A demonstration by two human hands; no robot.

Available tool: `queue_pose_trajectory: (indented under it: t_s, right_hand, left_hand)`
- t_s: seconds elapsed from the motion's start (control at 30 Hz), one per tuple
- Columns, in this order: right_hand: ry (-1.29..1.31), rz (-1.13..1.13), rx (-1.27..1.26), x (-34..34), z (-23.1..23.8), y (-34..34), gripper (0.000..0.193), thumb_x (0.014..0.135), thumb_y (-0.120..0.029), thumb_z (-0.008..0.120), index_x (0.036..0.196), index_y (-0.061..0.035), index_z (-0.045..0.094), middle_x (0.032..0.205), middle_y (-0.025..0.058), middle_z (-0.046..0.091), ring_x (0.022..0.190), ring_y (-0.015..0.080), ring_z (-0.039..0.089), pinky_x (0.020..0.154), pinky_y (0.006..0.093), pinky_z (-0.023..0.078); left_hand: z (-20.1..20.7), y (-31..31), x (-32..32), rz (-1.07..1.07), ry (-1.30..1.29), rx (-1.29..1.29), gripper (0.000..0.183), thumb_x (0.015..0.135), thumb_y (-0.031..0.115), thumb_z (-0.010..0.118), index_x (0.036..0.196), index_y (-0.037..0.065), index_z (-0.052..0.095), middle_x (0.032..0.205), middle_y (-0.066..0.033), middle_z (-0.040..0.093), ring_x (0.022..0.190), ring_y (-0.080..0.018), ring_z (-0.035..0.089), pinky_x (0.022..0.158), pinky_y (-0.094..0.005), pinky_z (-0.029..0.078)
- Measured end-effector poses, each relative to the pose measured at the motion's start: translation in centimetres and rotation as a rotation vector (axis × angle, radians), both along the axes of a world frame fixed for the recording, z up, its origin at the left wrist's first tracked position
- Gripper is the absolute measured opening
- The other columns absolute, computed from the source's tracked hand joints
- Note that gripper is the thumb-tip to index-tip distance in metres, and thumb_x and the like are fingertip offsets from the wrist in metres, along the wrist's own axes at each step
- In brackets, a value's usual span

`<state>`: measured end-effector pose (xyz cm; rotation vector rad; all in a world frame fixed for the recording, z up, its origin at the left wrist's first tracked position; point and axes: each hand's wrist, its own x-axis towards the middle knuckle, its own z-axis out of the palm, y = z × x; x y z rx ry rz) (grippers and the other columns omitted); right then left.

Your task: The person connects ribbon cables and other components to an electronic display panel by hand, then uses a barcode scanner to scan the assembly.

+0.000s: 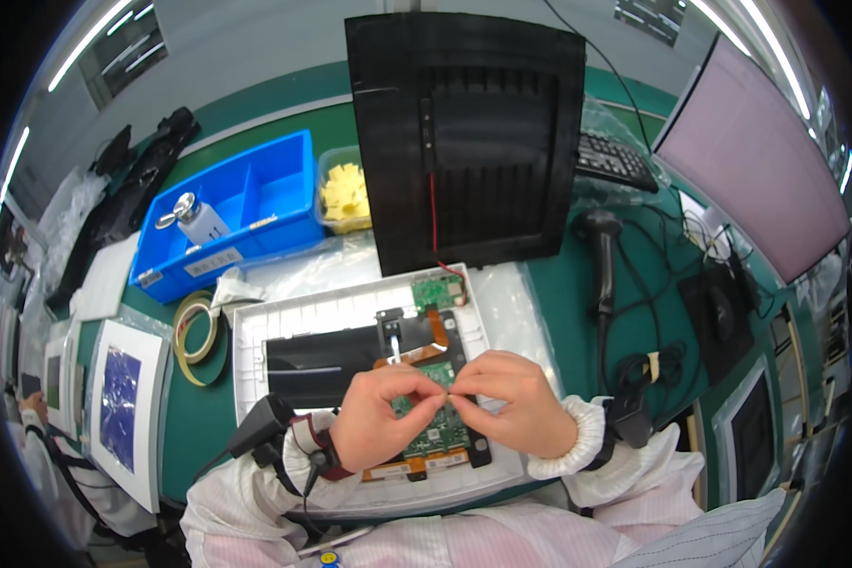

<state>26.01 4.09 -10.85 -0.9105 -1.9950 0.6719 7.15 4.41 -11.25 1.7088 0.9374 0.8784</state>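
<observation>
My left hand [385, 412] and my right hand [513, 402] meet fingertip to fingertip above a green circuit board [439, 437]. Thumb and index finger of each hand are pinched together; whatever lies between them is too small to make out. The board sits in an opened white device housing [251, 346], next to a black panel part [303, 364]. An orange flex cable [438, 331] runs up to a smaller green board [435, 292]. From there a red wire [434, 218] leads to an upright black back cover [483, 142]. My left wrist wears a dark strap.
Farther left are a blue divided bin [289, 185] with a pump bottle [199, 223], a tub of yellow pieces [344, 194] and tape rolls [197, 331]. On the right stand a barcode scanner [603, 256], keyboard [615, 161], mouse [721, 317] and monitor [757, 151]. Another person's hand [34, 405] shows far left.
</observation>
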Motion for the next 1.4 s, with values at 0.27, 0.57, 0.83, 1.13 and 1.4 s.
queue_pose_trajectory:
  t_s: [0.27,0.57,0.83,1.13,1.4]
  right_hand:
    - [-0.003,-0.026,0.012,-0.17,-0.18,0.12,0.008,0.066,-0.001,0.065,0.073,0.001,0.062,0.073,0.0101,0.061,0.067,0.0251,0.059,0.06,0.0324,0.048]
    - [0.014,0.026,-0.085,0.19,-0.32,0.41,0.008,0.068,0.001,0.066,0.075,0.0011,0.065,0.072,0.01,0.062,0.065,0.0216,0.06,0.058,0.0288,0.047]
    - [0.014,0.001,-0.078,0.12,-0.4,0.4,0.008,0.067,0.001,0.066,0.074,0.0009,0.064,0.071,0.0092,0.063,0.064,0.0211,0.059,0.057,0.0284,0.047]
    - [0.028,-0.014,-0.133,0.01,-0.43,0.42,0.007,0.066,0.0,0.066,0.072,0.0006,0.063,0.07,0.0087,0.062,0.064,0.0211,0.059,0.058,0.0286,0.047]
    - [-0.017,-0.029,-0.047,-0.09,-0.75,0.29,0.008,0.065,-0.001,0.066,0.072,-0.0002,0.063,0.071,0.0093,0.063,0.065,0.0229,0.06,0.059,0.0299,0.048]
  left_hand:
    - [-0.11,0.06,0.21,0.023,0.042,0.109,0.005,0.074,-0.001,0.063,0.078,-0.002,0.062,0.072,-0.0091,0.062,0.066,-0.0167,0.057,0.061,-0.026,0.044]
    - [-0.24,0.14,0.18,0.03,0.039,0.114,0.005,0.074,0.0,0.063,0.079,-0.002,0.063,0.073,-0.0092,0.062,0.066,-0.0173,0.057,0.06,-0.0266,0.044]
    - [-0.38,0.09,0.34,0.034,0.055,0.149,0.005,0.073,0.001,0.063,0.078,-0.001,0.063,0.073,-0.0099,0.063,0.066,-0.0193,0.058,0.062,-0.0284,0.044]
    - [-0.4,0.06,0.37,0.04,0.074,0.123,0.006,0.074,0.002,0.063,0.078,-0.001,0.061,0.072,-0.0078,0.061,0.066,-0.0167,0.057,0.061,-0.0264,0.044]
    - [-0.66,0.08,0.45,0.038,0.08,0.12,0.006,0.073,0.003,0.063,0.077,0.0,0.06,0.072,-0.0075,0.061,0.066,-0.016,0.057,0.061,-0.0262,0.045]
